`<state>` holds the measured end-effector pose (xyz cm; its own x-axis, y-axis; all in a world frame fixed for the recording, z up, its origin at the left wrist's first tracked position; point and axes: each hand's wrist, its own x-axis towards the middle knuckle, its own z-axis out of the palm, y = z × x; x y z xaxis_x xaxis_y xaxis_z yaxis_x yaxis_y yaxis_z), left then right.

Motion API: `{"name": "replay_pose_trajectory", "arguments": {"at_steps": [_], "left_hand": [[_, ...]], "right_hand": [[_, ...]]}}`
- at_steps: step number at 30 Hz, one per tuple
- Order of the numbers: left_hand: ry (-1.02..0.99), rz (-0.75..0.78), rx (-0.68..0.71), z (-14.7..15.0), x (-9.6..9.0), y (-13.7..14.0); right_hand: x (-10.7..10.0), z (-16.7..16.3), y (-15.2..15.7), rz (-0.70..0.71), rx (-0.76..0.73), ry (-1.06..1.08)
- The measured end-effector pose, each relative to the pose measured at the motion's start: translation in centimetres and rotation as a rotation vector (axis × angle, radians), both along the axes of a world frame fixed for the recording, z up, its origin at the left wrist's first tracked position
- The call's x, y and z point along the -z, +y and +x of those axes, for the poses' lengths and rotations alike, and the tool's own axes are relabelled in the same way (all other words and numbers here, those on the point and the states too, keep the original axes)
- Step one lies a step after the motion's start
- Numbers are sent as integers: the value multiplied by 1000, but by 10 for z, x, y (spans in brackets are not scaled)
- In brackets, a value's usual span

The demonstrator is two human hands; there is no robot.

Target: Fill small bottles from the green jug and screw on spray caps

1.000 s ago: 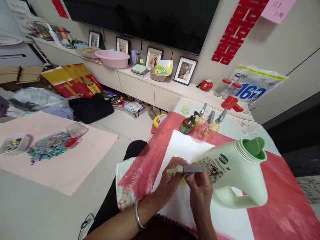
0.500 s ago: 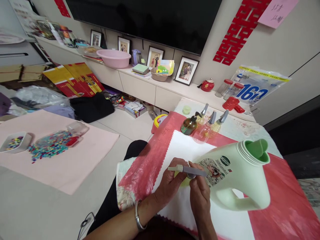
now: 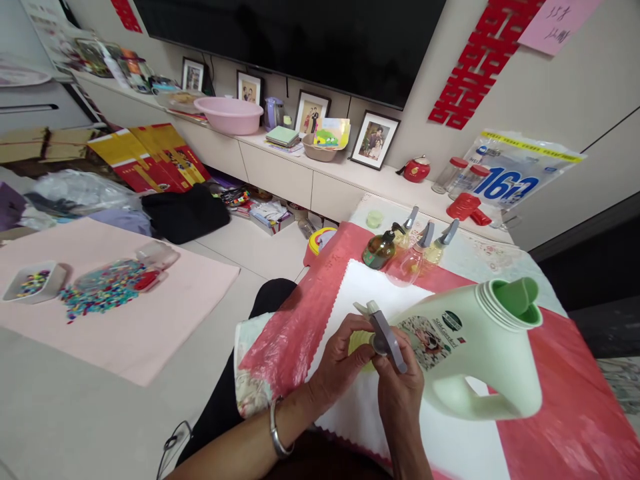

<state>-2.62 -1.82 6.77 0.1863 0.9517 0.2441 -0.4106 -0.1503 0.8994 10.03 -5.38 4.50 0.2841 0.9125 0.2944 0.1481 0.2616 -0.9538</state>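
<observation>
Right of hands [image 3: 340, 363]: green jug [image 3: 493, 350] blocks | ahead: bottles [image 3: 379, 253] | free: leftward

The jug [image 3: 500, 360] stands on a placemat [image 3: 465, 447]. Just left of it, a spray bottle [image 3: 386, 329] is between left hand [image 3: 343, 360] and right hand [image 3: 401, 395]. Behind it, leftward, stand a pump bottle [image 3: 379, 253] and three more spray bottles [image 3: 404, 267]; farther that way, a basin [image 3: 230, 119] rests on a cabinet [image 3: 280, 168].

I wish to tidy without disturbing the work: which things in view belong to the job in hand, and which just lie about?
In the job:
grey plastic spray head and yellowish bottle, between left hand and right hand
probably pale-green plastic jug

Apparently lying about:
round pink plastic basin
round red teapot
soft black heap
</observation>
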Motion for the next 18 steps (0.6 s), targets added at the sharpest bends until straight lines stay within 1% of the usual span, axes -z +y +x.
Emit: {"name": "replay_pose_trajectory", "arguments": {"at_steps": [4, 10, 14, 18], "left_hand": [[19, -17, 0, 0, -4, 1], [20, -14, 8, 1, -5, -1], [34, -11, -8, 2, -4, -2], [48, -12, -37, 3, -1, -2]], "right_hand": [[-6, 1, 0, -8, -38, -1], [-9, 9, -2, 13, -163, -38], [-10, 11, -1, 23, -162, -17], [-13, 8, 2, 52, -124, -19]]}}
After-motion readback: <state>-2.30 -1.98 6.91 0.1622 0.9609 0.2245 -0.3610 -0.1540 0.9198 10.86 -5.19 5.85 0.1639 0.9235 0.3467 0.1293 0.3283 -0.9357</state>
